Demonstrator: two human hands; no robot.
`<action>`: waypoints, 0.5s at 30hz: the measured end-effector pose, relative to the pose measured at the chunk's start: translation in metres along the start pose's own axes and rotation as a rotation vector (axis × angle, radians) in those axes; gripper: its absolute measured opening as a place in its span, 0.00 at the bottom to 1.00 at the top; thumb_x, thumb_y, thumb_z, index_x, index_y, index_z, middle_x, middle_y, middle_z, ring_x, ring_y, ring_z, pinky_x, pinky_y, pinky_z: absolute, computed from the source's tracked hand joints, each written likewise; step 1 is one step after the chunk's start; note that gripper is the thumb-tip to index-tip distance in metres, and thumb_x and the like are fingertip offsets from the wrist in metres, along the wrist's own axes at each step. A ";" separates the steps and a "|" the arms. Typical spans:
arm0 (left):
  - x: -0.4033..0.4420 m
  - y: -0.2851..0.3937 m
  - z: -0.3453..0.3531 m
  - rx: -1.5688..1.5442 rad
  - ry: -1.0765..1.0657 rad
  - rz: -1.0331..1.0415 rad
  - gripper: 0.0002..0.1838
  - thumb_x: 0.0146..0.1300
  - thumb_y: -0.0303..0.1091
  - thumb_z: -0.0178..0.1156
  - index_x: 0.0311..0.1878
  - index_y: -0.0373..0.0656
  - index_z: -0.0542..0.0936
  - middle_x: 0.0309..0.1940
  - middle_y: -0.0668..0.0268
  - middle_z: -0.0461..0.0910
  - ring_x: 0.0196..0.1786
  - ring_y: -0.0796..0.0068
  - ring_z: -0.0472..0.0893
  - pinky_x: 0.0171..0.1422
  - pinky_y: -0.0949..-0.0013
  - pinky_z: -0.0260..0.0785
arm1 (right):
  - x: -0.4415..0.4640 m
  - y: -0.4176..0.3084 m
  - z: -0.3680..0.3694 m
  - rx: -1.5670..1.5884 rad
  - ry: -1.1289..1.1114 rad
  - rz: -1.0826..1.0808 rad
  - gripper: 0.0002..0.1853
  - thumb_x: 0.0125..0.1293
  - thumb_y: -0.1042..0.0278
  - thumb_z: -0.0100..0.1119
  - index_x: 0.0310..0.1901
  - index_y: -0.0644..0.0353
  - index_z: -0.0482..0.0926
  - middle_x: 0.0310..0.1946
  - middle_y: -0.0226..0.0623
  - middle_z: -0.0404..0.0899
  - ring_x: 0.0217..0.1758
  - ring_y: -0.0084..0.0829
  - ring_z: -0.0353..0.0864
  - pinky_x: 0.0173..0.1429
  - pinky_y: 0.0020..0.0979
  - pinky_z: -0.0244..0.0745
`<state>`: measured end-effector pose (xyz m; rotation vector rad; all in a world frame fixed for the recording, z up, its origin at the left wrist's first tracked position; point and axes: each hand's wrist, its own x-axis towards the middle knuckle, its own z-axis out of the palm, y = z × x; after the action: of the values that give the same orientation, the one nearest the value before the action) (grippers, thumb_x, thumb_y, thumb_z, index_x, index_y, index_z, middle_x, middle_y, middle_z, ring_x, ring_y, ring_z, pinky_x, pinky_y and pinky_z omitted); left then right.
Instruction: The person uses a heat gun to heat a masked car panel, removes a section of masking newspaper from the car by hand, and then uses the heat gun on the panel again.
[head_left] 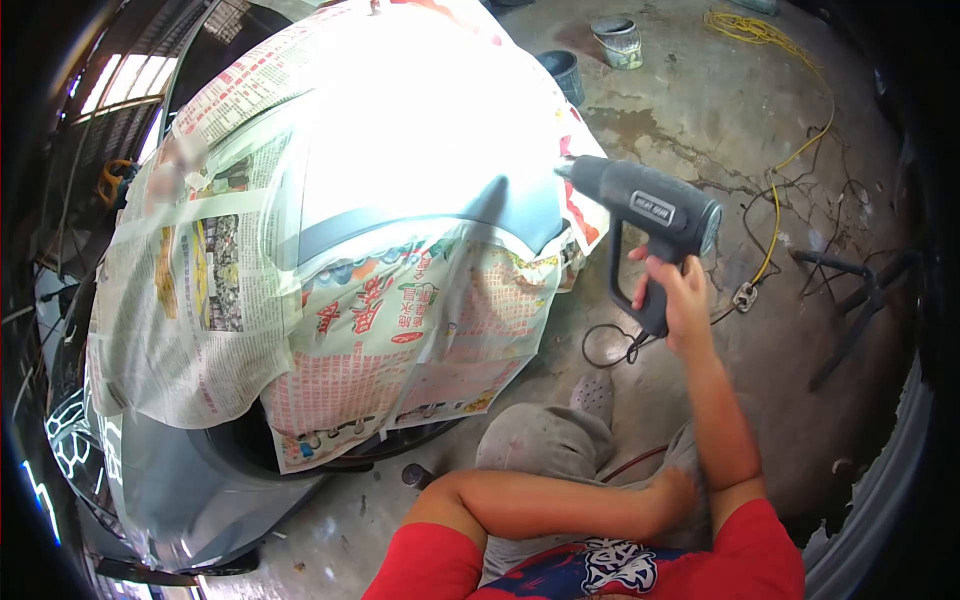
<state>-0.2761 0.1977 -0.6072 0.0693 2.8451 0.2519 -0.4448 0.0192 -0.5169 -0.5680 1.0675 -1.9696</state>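
My right hand (680,300) is wrapped round the grip of a dark heat gun (645,205). The gun's nozzle points left, close to the right edge of a smooth, brightly lit panel (400,140). Newspaper sheets (400,350) surround the panel and hang down its near side, joined by pale tape (200,212). My left forearm lies across my lap, and my left hand (677,490) rests by my right elbow, over the grey trousers. Its fingers are hidden. A dark shadow falls on the panel left of the nozzle.
A grey car body part (200,500) shows below the paper. Two buckets (618,44) (562,76) stand beyond. A yellow cable (778,215) and dark wires run over the concrete floor (700,120). At the right is a black metal stand (870,285).
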 end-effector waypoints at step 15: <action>0.010 0.002 0.001 -0.197 -0.424 0.133 0.24 0.62 0.51 0.59 0.52 0.42 0.87 0.54 0.48 0.83 0.61 0.53 0.80 0.71 0.53 0.65 | -0.072 -0.008 0.094 -0.641 -0.762 -0.727 0.38 0.53 0.63 0.73 0.67 0.60 0.71 0.54 0.46 0.82 0.52 0.49 0.85 0.52 0.41 0.81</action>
<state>-0.2851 0.2006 -0.6103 0.2418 2.3849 0.4815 -0.3425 0.0361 -0.4599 -2.0939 1.0320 -1.6299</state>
